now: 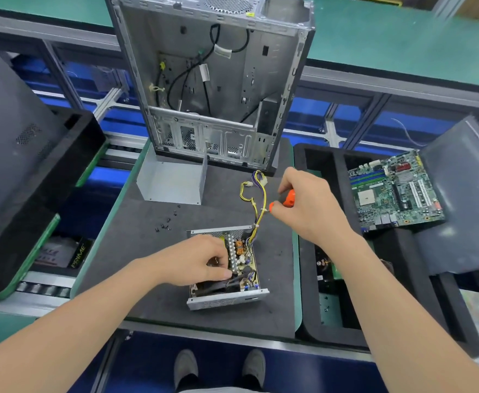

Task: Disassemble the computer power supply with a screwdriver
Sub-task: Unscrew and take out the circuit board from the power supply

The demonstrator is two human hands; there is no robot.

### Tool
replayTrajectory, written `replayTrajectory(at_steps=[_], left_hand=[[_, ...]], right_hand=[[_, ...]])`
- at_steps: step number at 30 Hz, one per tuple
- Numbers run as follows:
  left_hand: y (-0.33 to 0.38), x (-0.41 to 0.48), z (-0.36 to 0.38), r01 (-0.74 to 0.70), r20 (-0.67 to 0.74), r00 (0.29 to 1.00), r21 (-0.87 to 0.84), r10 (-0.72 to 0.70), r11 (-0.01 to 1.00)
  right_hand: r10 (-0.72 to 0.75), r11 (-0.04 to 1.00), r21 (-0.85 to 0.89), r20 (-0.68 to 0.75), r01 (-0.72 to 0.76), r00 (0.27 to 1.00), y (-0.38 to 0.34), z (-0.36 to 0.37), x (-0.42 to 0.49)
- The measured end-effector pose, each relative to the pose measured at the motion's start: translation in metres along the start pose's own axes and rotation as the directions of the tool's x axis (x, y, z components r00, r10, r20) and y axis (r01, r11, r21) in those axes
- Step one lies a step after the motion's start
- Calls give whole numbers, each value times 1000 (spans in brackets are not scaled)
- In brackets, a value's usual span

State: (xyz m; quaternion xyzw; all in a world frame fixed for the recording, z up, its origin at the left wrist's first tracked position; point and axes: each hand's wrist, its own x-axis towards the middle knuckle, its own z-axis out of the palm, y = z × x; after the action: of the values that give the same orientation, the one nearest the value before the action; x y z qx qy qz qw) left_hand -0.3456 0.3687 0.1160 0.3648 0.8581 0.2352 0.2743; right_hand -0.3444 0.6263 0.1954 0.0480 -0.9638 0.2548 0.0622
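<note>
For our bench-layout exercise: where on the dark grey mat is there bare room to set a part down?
Bare: the dark grey foam mat right of the open silver power supply, and the strip along the mat's near edge. Crowded: behind it, with small black screws, the folded silver metal cover and the yellow wire bundle.

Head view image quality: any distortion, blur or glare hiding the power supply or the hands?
Head view: strong wide-angle bending toward the edges; even light, soft shadows, no harsh glare; the open power supply and left hand read clearly; the right hand gripping the orange screwdriver looks slightly soft.
</note>
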Motion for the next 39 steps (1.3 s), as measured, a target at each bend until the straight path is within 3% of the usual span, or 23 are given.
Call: replayTrajectory(at_steps=[5, 11, 18, 22, 28, 31, 33, 35, 37, 39], left_hand=[[6, 4, -5, 41, 61, 997, 27, -43, 999], [9, 11, -11, 147, 43, 988, -19, -146, 989], [22, 24, -15, 291, 17, 957, -24, -291, 956], [27, 26, -14, 320, 1, 947, -38, -320, 947], [29, 24, -15, 317, -6, 948, -69, -319, 946], [29, 26, -16, 304, -15, 952, -84, -306, 949], [28, 30, -16, 300, -30, 952, -107, -305, 948], [27, 34, -16, 301, -46, 951, -94, -306, 949], [25, 38, -16, 307, -50, 950, -37, -308, 951], [21, 42, -16, 315, -48, 948, -12, -315, 949]], right_hand=[[67, 995, -73, 31, -65, 997, 14, 15, -6], [210, 978, -13, 90, -210, 974, 33, 46, -18], [415, 898, 51, 224, -436, 882, 52, 87, -38], [451, 873, 89, 224, -479, 864, 55, 103, -45], [376, 916, 70, 189, -395, 907, 56, 106, -45], [264, 941, 181, 131, -285, 956, 55, 93, -44], [178, 937, 232, 328, -261, 928, 54, 83, -44], [87, 962, 169, 554, -215, 828, 53, 77, -46], [47, 978, 133, 616, -162, 787, 54, 76, -46], [33, 982, 127, 610, -138, 792, 52, 77, -45]])
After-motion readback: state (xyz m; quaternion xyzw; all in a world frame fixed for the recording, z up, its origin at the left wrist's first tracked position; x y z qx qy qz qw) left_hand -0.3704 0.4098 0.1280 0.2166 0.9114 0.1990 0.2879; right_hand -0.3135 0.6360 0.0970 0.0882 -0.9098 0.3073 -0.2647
